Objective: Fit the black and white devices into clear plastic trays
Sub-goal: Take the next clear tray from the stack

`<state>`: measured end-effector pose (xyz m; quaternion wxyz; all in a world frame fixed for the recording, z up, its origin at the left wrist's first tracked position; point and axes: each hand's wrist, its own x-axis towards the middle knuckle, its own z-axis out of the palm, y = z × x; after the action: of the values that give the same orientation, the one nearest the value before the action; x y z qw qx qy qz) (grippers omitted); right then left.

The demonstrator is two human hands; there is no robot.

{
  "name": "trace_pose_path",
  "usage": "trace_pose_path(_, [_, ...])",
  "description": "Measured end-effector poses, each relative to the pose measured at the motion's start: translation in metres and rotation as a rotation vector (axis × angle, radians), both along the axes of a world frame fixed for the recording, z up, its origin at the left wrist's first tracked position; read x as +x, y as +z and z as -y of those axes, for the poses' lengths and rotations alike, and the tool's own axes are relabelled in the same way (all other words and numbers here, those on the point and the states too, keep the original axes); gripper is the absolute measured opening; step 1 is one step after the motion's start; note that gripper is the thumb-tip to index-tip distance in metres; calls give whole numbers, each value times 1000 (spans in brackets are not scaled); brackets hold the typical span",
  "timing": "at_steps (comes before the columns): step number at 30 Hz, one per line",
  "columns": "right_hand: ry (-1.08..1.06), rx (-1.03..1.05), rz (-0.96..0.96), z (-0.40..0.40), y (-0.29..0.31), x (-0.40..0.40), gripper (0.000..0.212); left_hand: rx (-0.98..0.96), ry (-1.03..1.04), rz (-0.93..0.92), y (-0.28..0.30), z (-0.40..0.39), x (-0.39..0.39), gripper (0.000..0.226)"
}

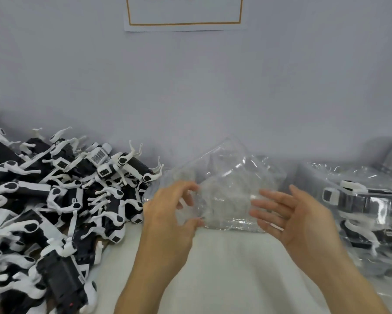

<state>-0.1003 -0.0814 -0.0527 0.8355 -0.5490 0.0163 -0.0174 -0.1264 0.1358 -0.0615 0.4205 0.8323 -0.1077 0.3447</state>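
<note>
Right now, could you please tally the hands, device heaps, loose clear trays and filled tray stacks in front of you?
Hands: 2, left hand and right hand
Heap of devices: 1
Empty clear tray, gripped by the left hand: 1
Stack of filled trays: 1
Total: 5

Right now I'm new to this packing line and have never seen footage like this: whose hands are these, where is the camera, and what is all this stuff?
There is no machine here: the single picture comes from a camera worn on a person's head, looking down at their own two bare hands. The left hand pinches the edge of a clear plastic tray, which is tilted up off the white work surface. The right hand is open beside the tray; whether it touches it is hard to tell. To the left lies a heap of black and white devices. On the right are trays already holding devices. A framed paper hangs on the wall.
</note>
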Motion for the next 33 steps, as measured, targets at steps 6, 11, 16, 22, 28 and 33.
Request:
trace_pose_path(6, [-23,-109,35,5,4,-1,64,376,32,114,-10,7,8,75])
trace_pose_path(11, [-68,-352,32,-6,-5,1,84,433,3,146,-19,12,15,53])
trace_pose_path(16, [-13,-332,-28,-9,-19,7,50,74,-35,-35,-16,11,6,39])
trace_pose_path(22, [211,-170,-43,-1,-23,7,28,-741,-127,-416,-10,-4,7,71])
trace_pose_path(28, [87,-631,-210,7,-21,1,19,-755,-115,-730,-23,-17,13,37])
trace_pose_path(33, [190,-868,-326,14,-15,-8,27,-613,-122,-851,-26,-30,7,32])
